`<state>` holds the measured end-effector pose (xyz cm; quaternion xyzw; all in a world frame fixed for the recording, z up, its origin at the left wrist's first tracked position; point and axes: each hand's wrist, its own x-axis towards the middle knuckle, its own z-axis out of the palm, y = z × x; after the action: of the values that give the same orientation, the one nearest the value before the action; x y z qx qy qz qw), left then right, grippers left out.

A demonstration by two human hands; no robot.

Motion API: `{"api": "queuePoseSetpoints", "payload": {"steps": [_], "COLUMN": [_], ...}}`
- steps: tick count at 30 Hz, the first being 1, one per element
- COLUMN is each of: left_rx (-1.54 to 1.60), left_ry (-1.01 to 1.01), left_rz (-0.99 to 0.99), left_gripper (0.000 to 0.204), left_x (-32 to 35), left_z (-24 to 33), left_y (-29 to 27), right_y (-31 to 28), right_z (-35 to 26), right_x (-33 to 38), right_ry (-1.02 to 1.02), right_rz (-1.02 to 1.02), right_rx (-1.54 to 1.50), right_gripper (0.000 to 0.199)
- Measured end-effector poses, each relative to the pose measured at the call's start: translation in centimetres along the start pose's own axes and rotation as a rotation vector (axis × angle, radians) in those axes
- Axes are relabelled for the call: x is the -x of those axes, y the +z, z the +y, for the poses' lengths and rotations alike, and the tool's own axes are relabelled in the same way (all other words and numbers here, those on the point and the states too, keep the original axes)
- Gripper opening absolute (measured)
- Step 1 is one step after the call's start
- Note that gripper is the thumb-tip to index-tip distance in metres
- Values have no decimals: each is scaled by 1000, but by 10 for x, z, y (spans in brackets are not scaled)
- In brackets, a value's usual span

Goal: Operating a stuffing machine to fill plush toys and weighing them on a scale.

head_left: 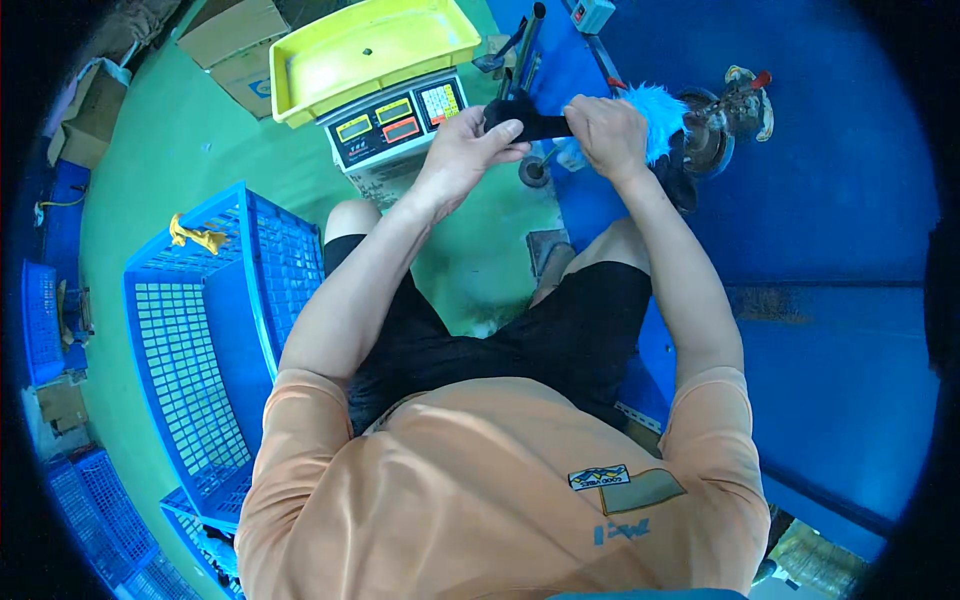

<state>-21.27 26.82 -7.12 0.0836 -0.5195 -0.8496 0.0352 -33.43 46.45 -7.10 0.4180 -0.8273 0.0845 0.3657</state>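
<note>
Item: black, soft-looking piece (pixel 545 127), held in the air in front of the knees, between the two hands, its narrower part running to the right.

Left hand (pixel 463 150): thumb and fingers pinched together on the bulkier end. Right hand (pixel 608 135): fingers curled shut on the narrow end. Hazard, as judged: a hard pull from the right could draw the piece out of the lighter left pinch, or overstretch it if the material is weak.

Item: bright blue fluffy thing (pixel 655 115), just beyond the right hand; whether it touches the hand cannot be told. Near it, a round metal part (pixel 710 135) against the blue panel (pixel 830 190). Hazard: loose fibres or fingers might catch there should that part turn; whether it turns cannot be told.

Item: dark rods (pixel 528 48), standing just past the hands. Hazard: a trailing end of the piece could snag on one if the hands swing forward.

Item: yellow tray (pixel 375 92), set on a weighing scale (pixel 395 125), near the left hand. Hazard: the tray reaches past the scale, so a knock from the knuckles could shift it.

Item: green floor (pixel 455 225), below. Hazard: a piece let go by both hands would likely drop here and pick up dirt.
</note>
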Motion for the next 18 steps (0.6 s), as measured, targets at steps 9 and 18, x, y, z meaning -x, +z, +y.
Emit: {"api": "queuePoseSetpoints", "payload": {"steps": [9,18], "left_rx": [-349,-78], "left_ry": [7,119], "left_rz": [-86,244], "left_gripper": [26,20], "left_x": [-15,23], "left_z": [14,-7], "left_y": [2,-17], "right_y": [-6,-18], "right_z": [0,-11], "right_x": [-3,-15], "right_ry": [-29,-183], "right_rz": [-26,-195], "right_rx": [-36,-123], "right_gripper": [25,36]}}
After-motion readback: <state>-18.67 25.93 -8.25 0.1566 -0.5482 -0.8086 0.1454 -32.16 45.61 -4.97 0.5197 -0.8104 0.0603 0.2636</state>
